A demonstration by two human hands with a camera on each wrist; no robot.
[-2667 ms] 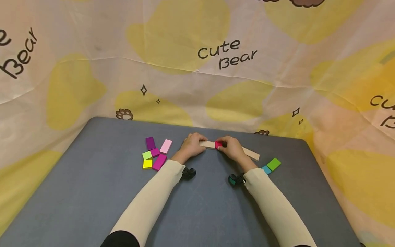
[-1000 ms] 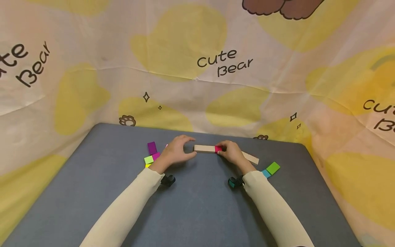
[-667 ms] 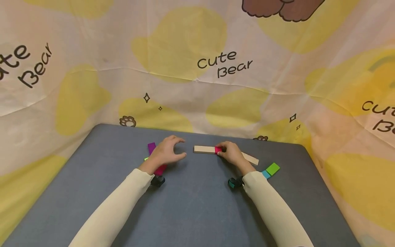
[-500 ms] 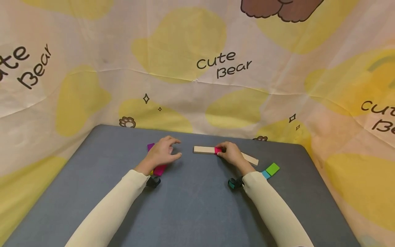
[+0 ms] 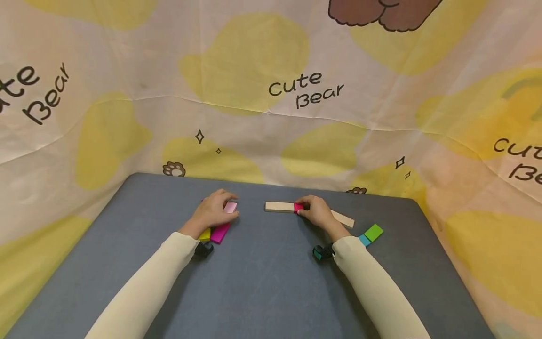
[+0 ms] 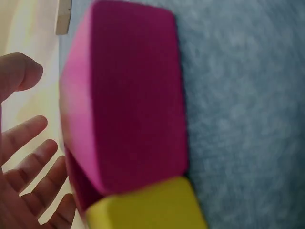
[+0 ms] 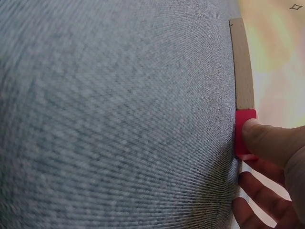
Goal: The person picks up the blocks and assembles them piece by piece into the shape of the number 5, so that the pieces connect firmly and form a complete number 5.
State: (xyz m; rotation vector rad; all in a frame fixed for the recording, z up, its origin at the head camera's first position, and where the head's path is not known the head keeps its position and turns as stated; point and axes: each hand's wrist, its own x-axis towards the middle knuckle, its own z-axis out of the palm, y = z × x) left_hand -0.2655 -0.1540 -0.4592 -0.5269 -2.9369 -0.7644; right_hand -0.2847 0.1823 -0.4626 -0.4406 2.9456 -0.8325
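Note:
My right hand (image 5: 317,211) pinches a red block (image 7: 244,138) between thumb and fingers. That block stands against the right end of a long plain wooden block (image 5: 279,206). Over the coloured blocks on the left, my left hand (image 5: 212,210) hovers with thumb and fingers spread and nothing between them. A light pink block (image 5: 230,207) lies just at its fingertips. Below the palm lie a magenta block (image 6: 138,95) and a yellow block (image 6: 147,207), which touch each other in the left wrist view. The hand hides most of the other blocks there.
A second plain wooden block (image 5: 342,219) lies slanted behind the right hand. Further right, a green block (image 5: 374,232) touches a blue block (image 5: 364,240). The grey table (image 5: 262,282) ends at a patterned cloth (image 5: 237,117) hanging behind it.
My left hand has let go of the long wooden block and moved left to the coloured blocks, its fingers still spread. The right hand has stayed on the red block.

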